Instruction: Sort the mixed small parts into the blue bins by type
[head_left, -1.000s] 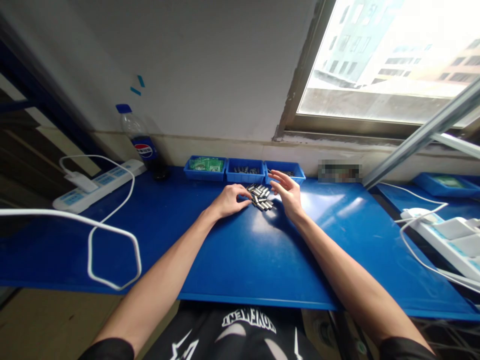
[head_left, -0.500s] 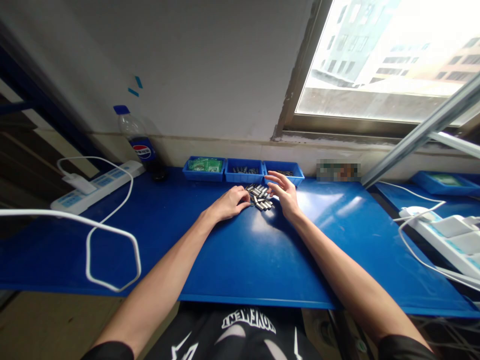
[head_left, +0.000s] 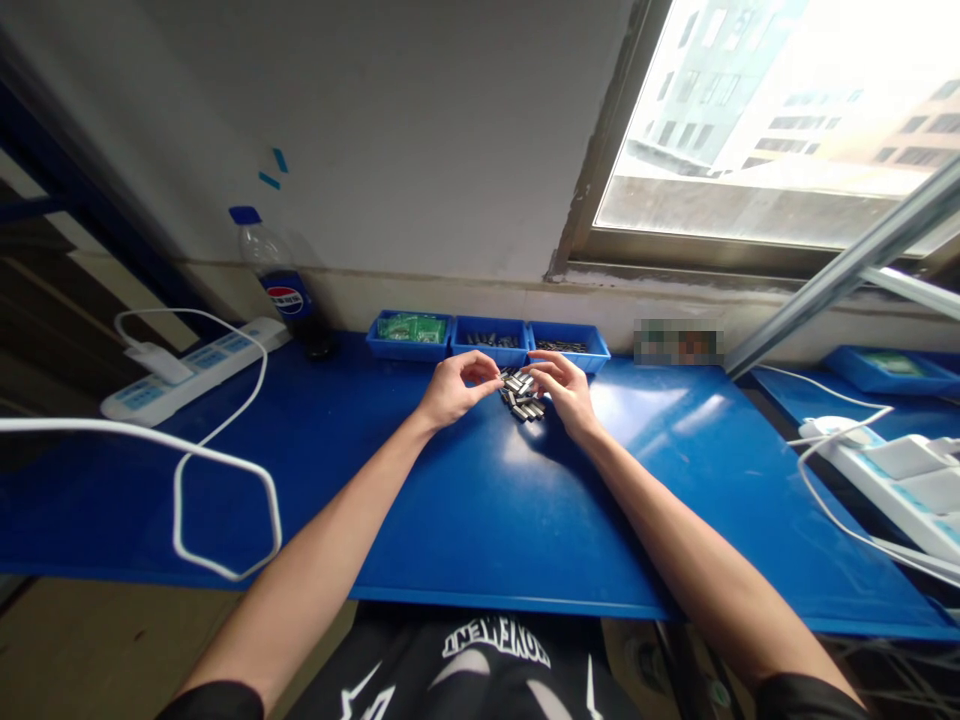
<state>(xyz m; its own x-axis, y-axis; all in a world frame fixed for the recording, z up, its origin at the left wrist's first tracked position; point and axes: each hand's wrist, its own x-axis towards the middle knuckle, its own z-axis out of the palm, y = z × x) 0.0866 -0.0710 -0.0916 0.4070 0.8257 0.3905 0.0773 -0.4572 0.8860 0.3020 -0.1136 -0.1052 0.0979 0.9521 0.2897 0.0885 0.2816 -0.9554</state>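
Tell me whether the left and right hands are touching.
Apart: the head view shows a gap between the left hand and the right hand, with silver-and-black pieces visible there.

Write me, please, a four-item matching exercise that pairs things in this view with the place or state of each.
1. small metal pieces
2. bottle
3. green packets
4. left hand

A. in the leftmost bin of the row of three
B. thumb and forefinger tips close together
C. heaped on the blue tabletop
D. upright, with a blue cap

Pairs: 1-C, 2-D, 3-A, 4-B
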